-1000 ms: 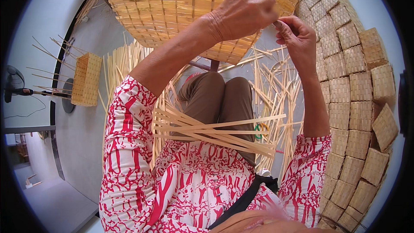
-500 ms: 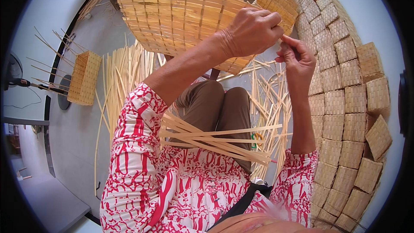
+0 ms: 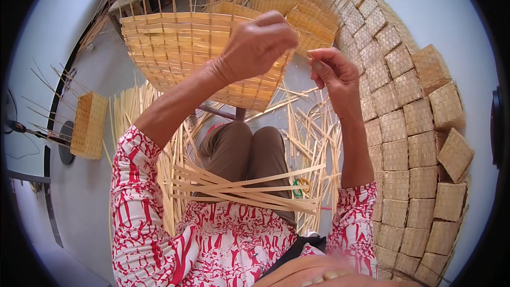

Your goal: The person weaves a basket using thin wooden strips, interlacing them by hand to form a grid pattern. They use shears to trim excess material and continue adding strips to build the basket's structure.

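Observation:
In front of me stands a large half-woven basket (image 3: 175,48) of pale bamboo strips, with bare upright stakes rising from its top edge. My left hand (image 3: 260,45) is closed, its fingers curled and smeared by motion, in front of the basket's right end. Whatever it may hold is hidden. To its right and apart from it, my right hand (image 3: 337,74) is raised with thumb and forefinger pinched together. Anything between those fingertips is too small to make out. Across my lap lies a bunch of loose flat bamboo strips (image 3: 244,183).
More strips (image 3: 313,143) litter the floor around my legs. Stacked woven boxes (image 3: 396,143) line the right wall. A smaller unfinished basket (image 3: 89,125) with sticking-out stakes sits at the left, beside a floor fan (image 3: 66,141). More yellowish woven pieces (image 3: 313,21) lie behind the large basket.
My hands were close together at the basket's right corner; now they are apart, the left one farther left. The whole view has shifted, with the basket appearing lower and more to the left.

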`<state>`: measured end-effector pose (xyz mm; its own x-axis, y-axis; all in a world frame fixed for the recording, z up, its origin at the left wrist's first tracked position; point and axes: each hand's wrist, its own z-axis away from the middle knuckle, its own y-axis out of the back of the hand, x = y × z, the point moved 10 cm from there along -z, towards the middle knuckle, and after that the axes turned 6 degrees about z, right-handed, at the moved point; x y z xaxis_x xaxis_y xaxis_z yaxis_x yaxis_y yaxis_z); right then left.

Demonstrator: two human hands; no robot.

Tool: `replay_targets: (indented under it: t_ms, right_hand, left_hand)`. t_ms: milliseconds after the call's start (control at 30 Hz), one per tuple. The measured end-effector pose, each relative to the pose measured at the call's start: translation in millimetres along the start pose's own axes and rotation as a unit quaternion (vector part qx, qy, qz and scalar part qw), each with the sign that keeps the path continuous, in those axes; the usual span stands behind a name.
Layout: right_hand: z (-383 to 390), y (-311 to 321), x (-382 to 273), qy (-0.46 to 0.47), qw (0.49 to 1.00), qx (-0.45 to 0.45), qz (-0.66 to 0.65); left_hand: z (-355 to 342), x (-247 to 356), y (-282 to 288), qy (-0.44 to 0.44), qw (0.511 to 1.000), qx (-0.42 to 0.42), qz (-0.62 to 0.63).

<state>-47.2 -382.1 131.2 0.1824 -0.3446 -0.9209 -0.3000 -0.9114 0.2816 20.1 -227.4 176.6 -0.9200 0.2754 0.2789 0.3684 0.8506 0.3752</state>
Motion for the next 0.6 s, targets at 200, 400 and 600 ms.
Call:
replay_targets:
  t_ms: [200,400,600]
  right_hand:
    - [36.2,-50.2,-7.0,0.152,0.97,-0.098,0.165]
    - [-0.4,-3.5,41.3,-0.046,0.995,0.068,0.057]
    - [-20.4,-28.6,45.3,-0.066,0.99,0.069,-0.105]
  left_hand:
    - [-6.7,-5.5,8.3,0.012,0.998,0.053,0.022]
    - [13.0,-12.8,0.9,0.014,0.999,-0.04,-0.011]
    - [9.9,-18.1,7.2,0.011,0.996,-0.076,-0.051]
